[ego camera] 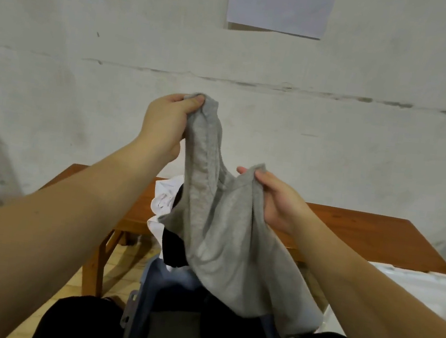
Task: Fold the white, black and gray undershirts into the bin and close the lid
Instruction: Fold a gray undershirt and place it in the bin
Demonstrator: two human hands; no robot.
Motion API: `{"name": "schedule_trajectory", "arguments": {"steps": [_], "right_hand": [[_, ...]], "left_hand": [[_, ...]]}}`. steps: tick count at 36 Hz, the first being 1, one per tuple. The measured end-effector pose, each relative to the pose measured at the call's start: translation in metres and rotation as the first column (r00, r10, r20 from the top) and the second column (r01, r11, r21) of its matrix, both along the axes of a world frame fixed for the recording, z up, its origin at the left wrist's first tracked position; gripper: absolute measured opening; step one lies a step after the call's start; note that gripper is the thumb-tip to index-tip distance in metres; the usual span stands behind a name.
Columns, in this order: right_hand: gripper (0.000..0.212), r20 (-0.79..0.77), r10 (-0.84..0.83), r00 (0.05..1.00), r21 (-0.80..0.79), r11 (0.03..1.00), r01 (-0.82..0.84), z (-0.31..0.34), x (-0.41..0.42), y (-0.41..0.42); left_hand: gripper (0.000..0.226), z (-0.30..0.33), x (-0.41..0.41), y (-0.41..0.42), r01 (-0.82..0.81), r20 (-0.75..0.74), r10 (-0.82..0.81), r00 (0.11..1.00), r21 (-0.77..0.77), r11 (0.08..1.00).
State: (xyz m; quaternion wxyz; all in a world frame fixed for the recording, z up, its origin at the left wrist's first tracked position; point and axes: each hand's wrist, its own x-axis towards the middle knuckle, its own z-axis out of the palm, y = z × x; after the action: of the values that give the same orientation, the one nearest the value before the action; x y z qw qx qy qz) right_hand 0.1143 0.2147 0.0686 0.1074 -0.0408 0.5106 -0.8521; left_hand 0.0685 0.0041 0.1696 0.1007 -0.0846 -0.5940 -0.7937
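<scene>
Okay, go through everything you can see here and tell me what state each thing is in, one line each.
Gray cotton undershirt: unfolded, held up by both hands.
Left hand: grips one strap.
Right hand: grips the other strap.
White undershirt: crumpled on the table.
Black undershirt: unfolded, draped off the table edge.
Blue-gray plastic bin: open.

Both hands, left and right, pinch the gray undershirt above what looks like a bin.
</scene>
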Motion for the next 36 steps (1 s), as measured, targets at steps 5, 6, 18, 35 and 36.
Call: {"name": "schedule_trajectory", "arguments": {"steps": [5, 6, 18, 35, 36], "right_hand": [[0.032, 0.05, 0.156, 0.987, 0.085, 0.984, -0.159, -0.003, 0.005, -0.02], [0.031, 0.06, 0.172, 0.983, 0.091, 0.98, -0.177, -0.005, 0.007, -0.023], [0.038, 0.027, -0.006, 1.0, 0.008, 1.0, 0.005, -0.002, 0.01, -0.011], [0.043, 0.066, -0.236, 0.969, -0.148, 0.958, 0.244, 0.014, -0.013, -0.012], [0.044, 0.065, -0.238, 0.969, -0.156, 0.957, 0.246, 0.014, -0.015, -0.013]], "left_hand": [[0.009, -0.002, -0.003, 0.02, 0.077, 0.069, -0.083, 0.994, 0.087, 0.993], [0.009, -0.003, -0.003, 0.024, 0.086, 0.081, -0.093, 0.992, 0.091, 0.992], [0.026, -0.045, -0.005, 0.025, 0.352, 0.182, -0.341, 0.922, -0.031, 0.935], [0.041, -0.165, 0.053, 0.014, 0.086, -0.002, -0.184, 0.983, -0.878, 0.471], [0.036, -0.167, 0.055, 0.014, 0.021, -0.061, -0.156, 0.986, -0.878, 0.479]]}}
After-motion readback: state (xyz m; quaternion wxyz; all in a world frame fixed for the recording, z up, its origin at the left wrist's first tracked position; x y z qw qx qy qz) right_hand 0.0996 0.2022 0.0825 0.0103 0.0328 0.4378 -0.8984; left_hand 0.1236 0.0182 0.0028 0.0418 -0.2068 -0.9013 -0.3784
